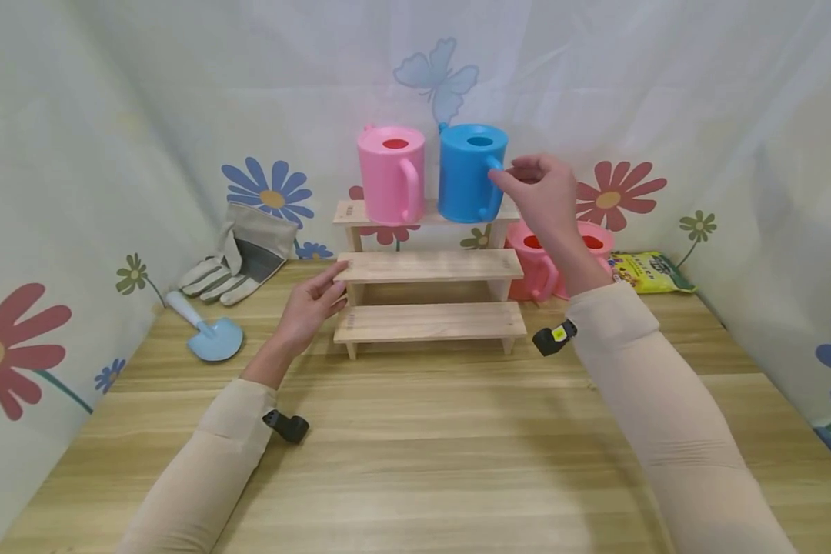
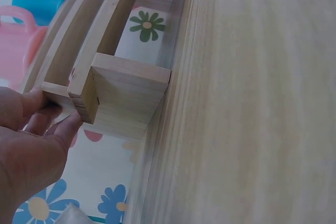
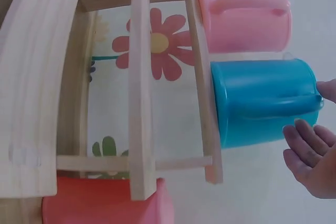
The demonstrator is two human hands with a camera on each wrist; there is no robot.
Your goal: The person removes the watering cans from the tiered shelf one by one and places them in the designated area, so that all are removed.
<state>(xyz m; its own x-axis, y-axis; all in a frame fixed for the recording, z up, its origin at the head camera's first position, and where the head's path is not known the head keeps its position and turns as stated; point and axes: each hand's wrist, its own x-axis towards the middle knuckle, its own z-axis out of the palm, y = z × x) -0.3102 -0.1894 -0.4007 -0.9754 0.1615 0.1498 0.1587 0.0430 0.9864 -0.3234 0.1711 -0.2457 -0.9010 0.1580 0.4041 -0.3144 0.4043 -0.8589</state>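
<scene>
A three-step wooden stand (image 1: 429, 265) stands on the table. My left hand (image 1: 309, 308) grips the left end of its middle step; in the left wrist view the fingertips (image 2: 71, 124) are at the wood. On the top step, a pink watering can (image 1: 384, 181) sits to the left of a blue watering can (image 1: 462, 181). Both stand upright, handles towards me. My right hand (image 1: 543, 188) is at the blue can's handle (image 3: 278, 106), thumb by its upper end. In the right wrist view its fingers are spread beside the handle, not curled round it.
Two more pink watering cans (image 1: 542, 273) stand right of the stand, partly behind my right forearm. Beyond them lies a yellow-green bag (image 1: 651, 273). On the left are a pair of work gloves (image 1: 249, 254) and a light-blue hand shovel (image 1: 216, 340). A flower-printed curtain (image 1: 180, 92) surrounds the table.
</scene>
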